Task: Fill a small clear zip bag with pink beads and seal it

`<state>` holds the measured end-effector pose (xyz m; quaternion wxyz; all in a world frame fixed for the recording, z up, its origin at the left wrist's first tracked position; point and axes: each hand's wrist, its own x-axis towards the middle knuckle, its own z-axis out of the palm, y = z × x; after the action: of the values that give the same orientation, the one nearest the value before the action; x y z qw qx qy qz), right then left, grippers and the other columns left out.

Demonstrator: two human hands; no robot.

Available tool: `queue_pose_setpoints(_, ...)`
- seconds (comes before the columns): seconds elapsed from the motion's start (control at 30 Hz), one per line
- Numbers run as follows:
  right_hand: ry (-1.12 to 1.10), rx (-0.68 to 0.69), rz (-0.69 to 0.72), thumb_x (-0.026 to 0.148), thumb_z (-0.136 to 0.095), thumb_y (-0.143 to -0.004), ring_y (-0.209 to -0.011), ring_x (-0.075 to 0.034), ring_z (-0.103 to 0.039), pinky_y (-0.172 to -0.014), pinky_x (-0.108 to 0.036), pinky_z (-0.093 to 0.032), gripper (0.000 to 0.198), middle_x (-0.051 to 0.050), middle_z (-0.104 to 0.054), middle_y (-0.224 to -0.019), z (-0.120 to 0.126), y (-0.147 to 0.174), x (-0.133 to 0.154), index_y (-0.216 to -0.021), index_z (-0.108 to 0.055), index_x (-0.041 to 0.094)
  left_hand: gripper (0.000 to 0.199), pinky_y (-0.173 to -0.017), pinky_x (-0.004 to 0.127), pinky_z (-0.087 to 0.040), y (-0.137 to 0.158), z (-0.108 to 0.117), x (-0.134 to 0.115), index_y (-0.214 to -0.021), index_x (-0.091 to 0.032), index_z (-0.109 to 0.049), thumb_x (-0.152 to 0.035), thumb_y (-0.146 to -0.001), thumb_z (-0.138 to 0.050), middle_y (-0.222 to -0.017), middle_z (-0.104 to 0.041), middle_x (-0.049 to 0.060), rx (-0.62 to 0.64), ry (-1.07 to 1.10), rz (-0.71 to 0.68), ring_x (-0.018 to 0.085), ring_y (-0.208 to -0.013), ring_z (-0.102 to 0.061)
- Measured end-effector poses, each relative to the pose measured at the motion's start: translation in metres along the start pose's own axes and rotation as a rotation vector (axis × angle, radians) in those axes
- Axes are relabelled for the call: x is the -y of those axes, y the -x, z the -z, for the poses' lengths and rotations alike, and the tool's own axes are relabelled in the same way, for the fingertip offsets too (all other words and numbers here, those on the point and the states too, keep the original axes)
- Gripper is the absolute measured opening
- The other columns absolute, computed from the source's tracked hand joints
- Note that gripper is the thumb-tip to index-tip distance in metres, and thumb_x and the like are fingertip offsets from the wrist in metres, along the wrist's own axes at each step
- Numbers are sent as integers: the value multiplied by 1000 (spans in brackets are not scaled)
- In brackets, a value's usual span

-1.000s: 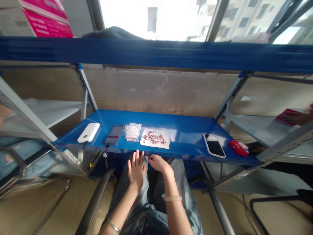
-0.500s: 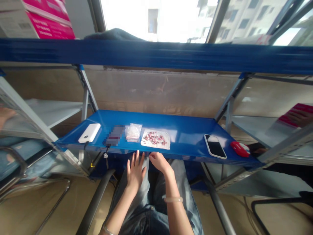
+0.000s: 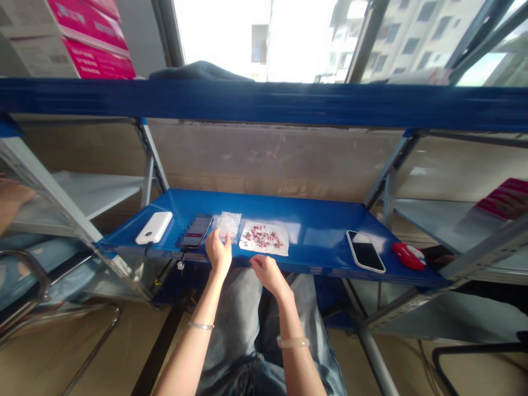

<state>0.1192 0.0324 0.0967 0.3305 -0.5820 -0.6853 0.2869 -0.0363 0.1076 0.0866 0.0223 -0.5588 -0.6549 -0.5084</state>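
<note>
My left hand (image 3: 218, 253) is at the lower edge of a stack of clear plastic bags (image 3: 231, 223). Its thumb stands apart from the fingers, which reach the bags' near left corner; I see no bag lifted. Just off the shelf's front edge, my right hand (image 3: 267, 273) is closed with fingertips pinched together, and whatever may be between them is hidden. Beyond it, a white sheet (image 3: 275, 250) lies flat with many small red and dark pieces (image 3: 260, 236) scattered on it, too small to name.
Left of the bags lie a phone (image 3: 197, 231) and a white power bank (image 3: 154, 227) with a cable. To the right rest another phone (image 3: 365, 251) and a red object (image 3: 408, 256). A blue upper shelf (image 3: 264, 103) runs across. A person's hand (image 3: 14, 198) shows at far left.
My left hand has moved up from above my lap to the plastic bags, its spread fingers drawing in. My right hand stays closed in nearly the same place. The view has tilted slightly upward.
</note>
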Motion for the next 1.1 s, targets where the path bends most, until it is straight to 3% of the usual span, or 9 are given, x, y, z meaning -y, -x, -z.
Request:
queue_pose_setpoints(0.13, -66, -14, -2, 24, -44, -87, -77, -17, -65, -69, -22, -44, 26, -7, -71, -81, 2, 0, 2, -89, -68, 14, 36, -92, 50, -42, -7, -21, 5, -110, -10, -57, -24, -77, -57, -105, -63, 18, -33, 23, 53, 30, -105, -56)
queue_pose_setpoints(0.27, -102, -64, -12, 24, -45, -87, -80, -19, -66, -71, -23, -45, 25, -9, -71, -85, 3, -1, 3, -89, -68, 14, 40, -96, 48, -40, -2, -21, 9, -114, -14, -55, -18, -74, -58, -107, -63, 14, -74, 78, 63, 28, -109, -55)
queue_pose_setpoints(0.4, -148, -96, 19, 23, -46, -86, -76, -19, -65, -70, -25, -46, 24, -8, -71, -80, 3, -2, 4, -87, -68, 15, 46, -97, 44, -39, -2, -18, 11, -116, -17, -56, -14, -70, -62, -95, -67, 9, -159, 313, 110, 25, -102, -58)
queue_pose_setpoints(0.5, -206, -122, 19, 26, -48, -85, -74, -19, -65, -69, -27, -47, 23, -7, -70, -78, 2, -2, 4, -87, -68, 15, 33, -91, 41, -44, -7, -15, 10, -104, -17, -62, -19, -71, -63, -82, -67, 5, -203, 456, 175, 22, -89, -62)
queue_pose_setpoints(0.63, -385, -130, 29, 36, -52, -84, -73, -20, -64, -68, -29, -48, 28, -8, -70, -78, -1, -4, 6, -91, -68, 14, 24, -78, 35, -52, -7, -3, -2, -92, -13, -64, -31, -77, -61, -86, -68, 9, -220, 600, 253, 19, -79, -65)
queue_pose_setpoints(0.73, -639, -99, 12, 47, -54, -82, -73, -19, -64, -68, -29, -48, 38, -8, -70, -83, -2, -6, 14, -97, -67, 14, 32, -73, 33, -54, 7, 13, -20, -94, -12, -64, -37, -75, -64, -85, -68, 8, -134, 740, 304, 19, -78, -67)
queue_pose_setpoints(0.9, -894, -117, 5, 51, -63, -74, -66, -15, -61, -65, -27, -46, 38, -6, -69, -83, 3, -6, 24, -86, -67, 15, 48, -75, 32, -53, 34, 32, -43, -108, -13, -59, -32, -66, -74, -82, -67, 6, 236, 1008, 404, 18, -77, -66)
queue_pose_setpoints(1.0, -879, -166, -13, 52, -67, -69, -63, -15, -59, -64, -27, -45, 39, -5, -67, -72, 9, -5, 21, -76, -65, 15, 55, -74, 34, -52, 35, 39, -49, -114, -16, -55, -30, -65, -74, -94, -66, 9, 243, 898, 360, 21, -83, -65)
queue_pose_setpoints(1.1, -819, -187, -23, 54, -65, -70, -62, -15, -58, -64, -27, -45, 40, -4, -64, -66, 18, -3, 18, -73, -63, 15, 35, -82, 36, -48, 29, 54, -55, -98, -20, -63, -29, -66, -73, -112, -60, 10, 179, 641, 119, 26, -106, -57)
